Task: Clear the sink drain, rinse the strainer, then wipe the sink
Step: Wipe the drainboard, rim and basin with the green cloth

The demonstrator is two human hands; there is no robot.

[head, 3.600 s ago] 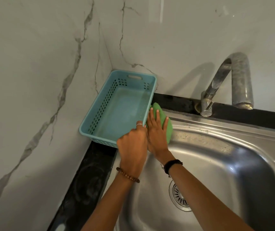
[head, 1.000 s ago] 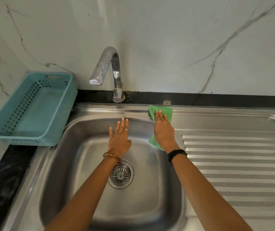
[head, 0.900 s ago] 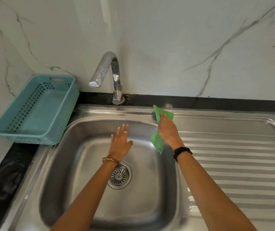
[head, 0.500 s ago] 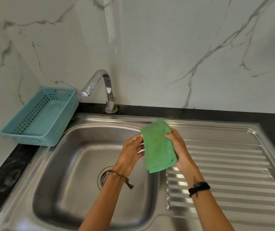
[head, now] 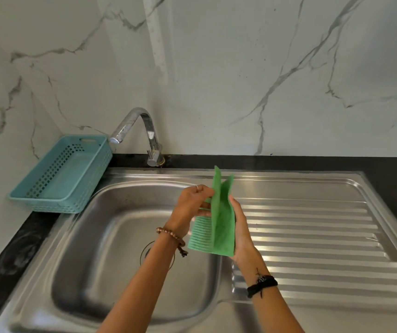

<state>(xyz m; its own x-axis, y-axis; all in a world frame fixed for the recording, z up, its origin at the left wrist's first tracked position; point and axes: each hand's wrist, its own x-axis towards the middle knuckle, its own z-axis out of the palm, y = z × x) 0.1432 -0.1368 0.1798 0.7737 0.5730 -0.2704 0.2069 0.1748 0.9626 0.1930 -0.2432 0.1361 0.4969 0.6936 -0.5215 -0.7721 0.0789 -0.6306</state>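
Cloth [head: 220, 219] upright, long axis vertical, held by both hands above sink [head: 120, 236].

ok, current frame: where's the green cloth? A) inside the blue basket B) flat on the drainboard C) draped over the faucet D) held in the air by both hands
D: the green cloth is off the steel, with the left hand pinching its folded upper edge and the right hand holding its right side, above the sink edge.

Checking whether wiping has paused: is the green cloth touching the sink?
Apart. The head view shows the green cloth held up between the left hand and right hand, above the sink.
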